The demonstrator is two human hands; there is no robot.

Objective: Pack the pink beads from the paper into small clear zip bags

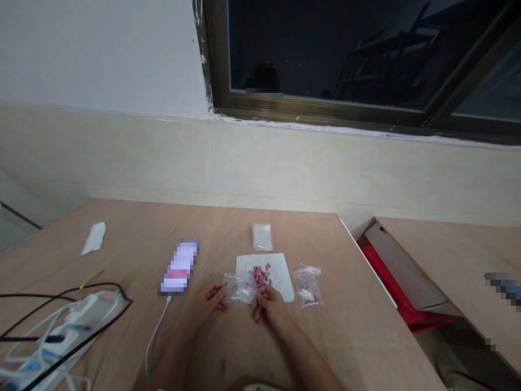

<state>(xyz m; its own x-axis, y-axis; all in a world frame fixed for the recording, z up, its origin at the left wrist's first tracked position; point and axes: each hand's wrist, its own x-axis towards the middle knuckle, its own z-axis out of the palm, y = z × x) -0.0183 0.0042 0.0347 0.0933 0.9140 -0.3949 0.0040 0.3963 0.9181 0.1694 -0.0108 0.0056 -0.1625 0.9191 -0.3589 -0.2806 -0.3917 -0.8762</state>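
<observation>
Hands (pixel 241 300) at small clear bag (pixel 231 287), seemingly between them.

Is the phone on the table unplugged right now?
No, a white cable runs from the lower end of the phone.

1. Can't read anything on the lit white-and-pink phone screen (pixel 179 269); pixelated throughout.
2. Can't make out single shapes or a count among the tiny pink pieces (pixel 260 276); too small.
3. Can't tell what, if anything, sits pinched in the right hand (pixel 271 305); covers the lower edge of the white paper sheet (pixel 285 277) in part.
4. Can't see clearly into the small clear plastic bag (pixel 231 288) at the left hand (pixel 214 298); blurred.
5. Can't identify the dark pixelated object (pixel 504 288), cut off by the right edge.
6. Can't follow the white power strip (pixel 91 312) past the lower left corner.
</observation>
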